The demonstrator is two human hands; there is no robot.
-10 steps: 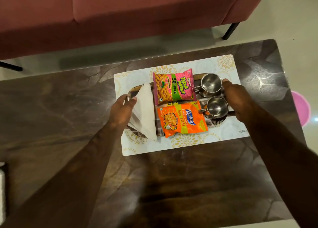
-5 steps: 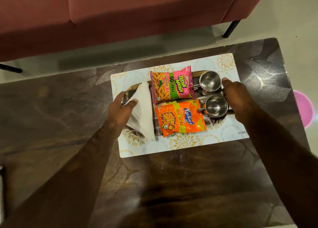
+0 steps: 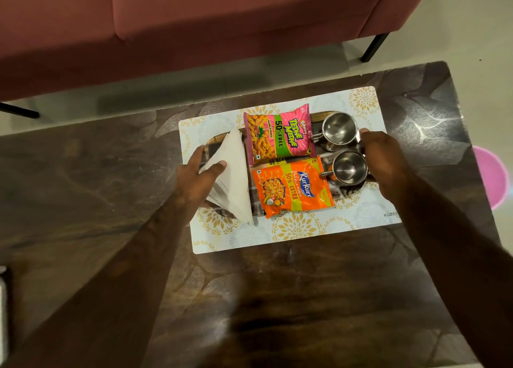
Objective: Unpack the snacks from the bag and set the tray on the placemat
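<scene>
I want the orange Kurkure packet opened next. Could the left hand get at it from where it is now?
Probably yes. The left hand rests at the tray's left end, with only the low white napkins between it and the orange Kurkure packet, whose top lies uncovered. It would reach over them.

Pink packet (image 3: 279,134): "BINGO! TEDHE MEDHE", "50% FREE"
Orange packet (image 3: 291,187): "Kurkure", "50% EXTRA"
Placemat (image 3: 369,215): "KUBE", partly hidden

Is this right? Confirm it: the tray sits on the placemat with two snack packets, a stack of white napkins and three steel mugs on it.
Not quite. The head view shows two steel mugs, not three. The rest holds: the tray sits on the placemat with the two snack packets and white napkins.
</scene>
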